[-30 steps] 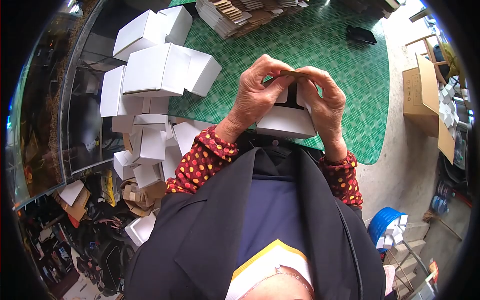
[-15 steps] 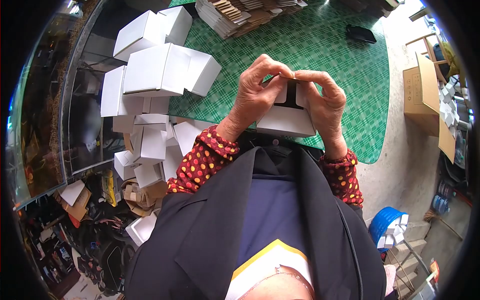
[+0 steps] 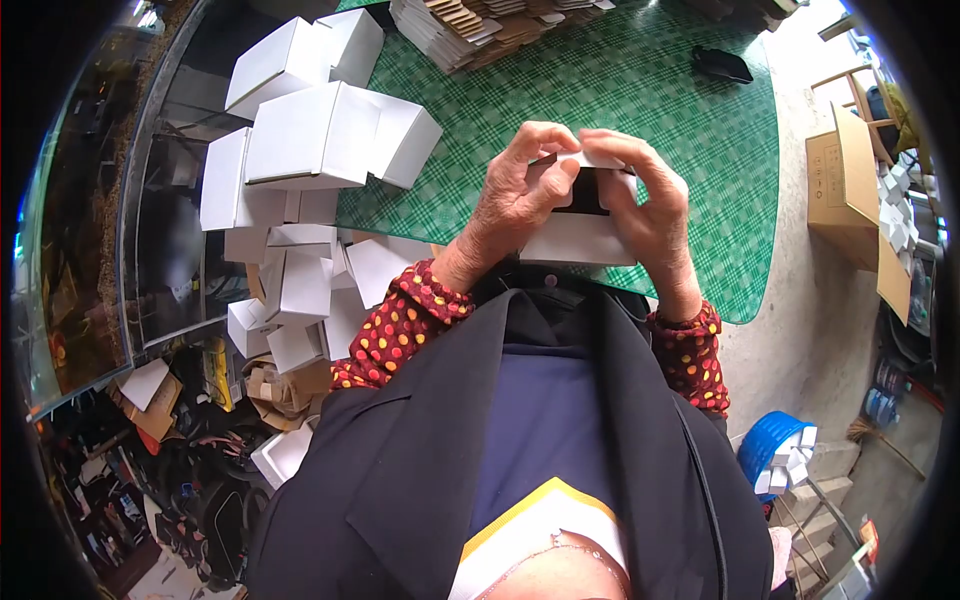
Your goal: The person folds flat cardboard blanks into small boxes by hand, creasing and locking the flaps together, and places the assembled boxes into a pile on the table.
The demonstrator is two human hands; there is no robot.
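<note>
From here I see the left hand and right hand pinch the flap of the box; I think even, gentle pressure keeps it straight.

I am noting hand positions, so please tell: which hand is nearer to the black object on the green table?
Right. The right hand, at the white box, is below-left of the black object in view; the left hand is farther left.
</note>
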